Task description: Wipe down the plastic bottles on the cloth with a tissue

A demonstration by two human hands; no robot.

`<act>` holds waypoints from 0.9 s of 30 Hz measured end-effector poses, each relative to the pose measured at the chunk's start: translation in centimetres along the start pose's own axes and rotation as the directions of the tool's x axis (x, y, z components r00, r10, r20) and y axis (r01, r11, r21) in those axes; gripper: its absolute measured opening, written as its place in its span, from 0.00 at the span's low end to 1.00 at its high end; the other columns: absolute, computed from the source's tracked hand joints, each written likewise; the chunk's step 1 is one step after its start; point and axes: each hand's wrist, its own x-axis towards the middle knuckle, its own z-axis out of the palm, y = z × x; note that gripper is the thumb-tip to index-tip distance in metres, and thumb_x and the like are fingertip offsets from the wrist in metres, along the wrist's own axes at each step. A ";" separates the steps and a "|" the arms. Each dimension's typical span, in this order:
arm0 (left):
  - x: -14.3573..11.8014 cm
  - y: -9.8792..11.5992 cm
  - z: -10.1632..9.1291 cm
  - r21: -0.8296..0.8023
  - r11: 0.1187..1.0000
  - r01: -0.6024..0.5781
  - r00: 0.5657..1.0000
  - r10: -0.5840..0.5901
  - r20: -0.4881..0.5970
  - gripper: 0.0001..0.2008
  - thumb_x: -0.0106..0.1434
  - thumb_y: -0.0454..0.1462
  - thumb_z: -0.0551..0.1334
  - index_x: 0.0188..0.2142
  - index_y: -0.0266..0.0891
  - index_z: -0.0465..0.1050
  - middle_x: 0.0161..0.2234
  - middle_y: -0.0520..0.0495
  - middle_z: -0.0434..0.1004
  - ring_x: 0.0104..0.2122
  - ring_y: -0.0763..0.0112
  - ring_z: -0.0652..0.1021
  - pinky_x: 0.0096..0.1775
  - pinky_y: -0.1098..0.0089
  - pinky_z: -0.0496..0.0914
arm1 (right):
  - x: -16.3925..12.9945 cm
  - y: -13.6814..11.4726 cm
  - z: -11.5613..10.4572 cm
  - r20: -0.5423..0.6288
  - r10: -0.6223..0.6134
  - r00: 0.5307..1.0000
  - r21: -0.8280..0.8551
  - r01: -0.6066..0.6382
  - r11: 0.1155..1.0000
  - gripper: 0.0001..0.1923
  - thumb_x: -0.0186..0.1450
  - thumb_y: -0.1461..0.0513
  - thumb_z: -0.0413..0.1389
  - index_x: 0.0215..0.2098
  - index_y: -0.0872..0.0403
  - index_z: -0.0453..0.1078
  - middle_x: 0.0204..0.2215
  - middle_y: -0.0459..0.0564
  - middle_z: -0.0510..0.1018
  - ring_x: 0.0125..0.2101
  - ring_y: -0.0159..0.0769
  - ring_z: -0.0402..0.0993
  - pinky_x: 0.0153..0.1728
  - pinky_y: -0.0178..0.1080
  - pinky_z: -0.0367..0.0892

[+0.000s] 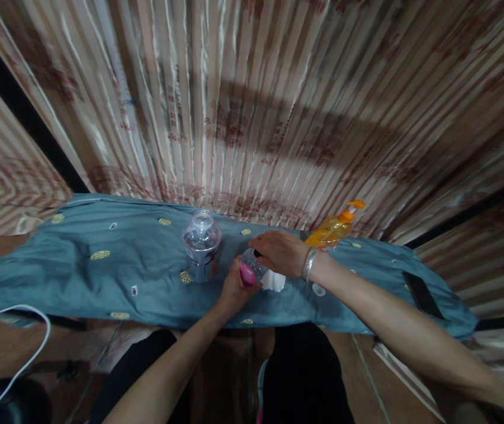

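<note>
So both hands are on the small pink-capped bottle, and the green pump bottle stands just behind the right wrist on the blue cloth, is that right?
Not quite: the pump bottle is orange, not green, as the head view shows. The rest holds: the left hand and right hand are on the small pink-capped bottle, with the pump bottle just behind the right wrist on the blue cloth.

A home, likely a bedroom: striped satin curtains (pixel 252 106) fill twelve o'clock, a patterned blue sheet (pixel 101 259) covers the low surface at centre, and a phone (pixel 422 294) lies at three o'clock.
</note>
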 end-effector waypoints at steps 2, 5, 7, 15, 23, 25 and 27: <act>0.0 -0.1 0.0 0.002 1.000 -0.005 1.000 0.005 0.000 0.26 0.83 0.50 0.79 0.73 0.43 0.83 0.69 0.37 0.88 0.63 0.47 0.90 0.65 0.40 0.89 | 0.0 -0.4 -0.2 0.031 0.044 0.999 -0.047 -0.042 0.998 0.11 0.89 0.63 0.67 0.64 0.58 0.90 0.56 0.66 0.98 0.61 0.57 0.97 0.59 0.44 0.84; 0.0 -0.3 0.1 0.006 1.000 -0.006 1.000 0.006 -0.006 0.27 0.83 0.50 0.79 0.73 0.43 0.83 0.70 0.37 0.88 0.64 0.47 0.90 0.65 0.40 0.89 | -0.2 -0.6 -0.4 0.016 0.062 0.998 -0.061 -0.061 0.996 0.13 0.89 0.60 0.69 0.66 0.59 0.89 0.58 0.68 0.97 0.63 0.59 0.97 0.59 0.45 0.86; 0.0 -0.4 0.2 0.008 1.000 -0.008 1.000 0.008 -0.008 0.27 0.83 0.50 0.79 0.73 0.43 0.83 0.70 0.37 0.88 0.64 0.46 0.90 0.66 0.40 0.89 | -0.3 -0.5 -0.4 0.002 0.026 1.000 -0.037 -0.026 0.999 0.15 0.86 0.62 0.72 0.68 0.57 0.89 0.61 0.66 0.97 0.64 0.58 0.97 0.61 0.44 0.86; 0.2 -0.8 0.1 0.027 0.999 -0.022 1.000 0.022 -0.003 0.26 0.83 0.50 0.79 0.73 0.43 0.84 0.69 0.37 0.88 0.63 0.47 0.90 0.64 0.41 0.89 | -0.3 -0.7 0.2 -0.033 0.029 0.999 -0.075 -0.032 0.997 0.10 0.88 0.61 0.70 0.63 0.56 0.91 0.57 0.65 0.98 0.62 0.57 0.97 0.62 0.45 0.86; 0.2 -0.7 0.0 0.017 1.000 -0.020 1.000 0.020 0.010 0.26 0.83 0.50 0.79 0.73 0.43 0.83 0.69 0.37 0.88 0.63 0.47 0.90 0.65 0.41 0.89 | -0.2 -0.9 -0.1 -0.007 0.042 0.999 -0.108 -0.042 0.993 0.11 0.89 0.62 0.67 0.64 0.57 0.90 0.55 0.65 0.98 0.58 0.55 0.98 0.58 0.44 0.85; 0.2 -0.6 -0.1 0.014 1.000 -0.014 1.000 0.014 0.008 0.26 0.83 0.50 0.79 0.73 0.43 0.83 0.69 0.37 0.88 0.63 0.47 0.90 0.65 0.41 0.89 | -0.2 -0.8 0.0 -0.049 0.038 0.998 -0.100 -0.042 0.994 0.11 0.88 0.59 0.70 0.63 0.56 0.89 0.55 0.64 0.98 0.59 0.56 0.97 0.58 0.43 0.85; 0.2 -0.6 -0.1 0.010 1.000 -0.007 1.000 0.007 0.002 0.26 0.83 0.50 0.79 0.73 0.43 0.84 0.69 0.37 0.89 0.63 0.47 0.90 0.65 0.41 0.89 | -0.3 -0.8 0.1 -0.064 0.031 0.997 -0.078 -0.036 0.996 0.11 0.87 0.59 0.72 0.63 0.55 0.90 0.57 0.64 0.98 0.60 0.56 0.97 0.58 0.43 0.85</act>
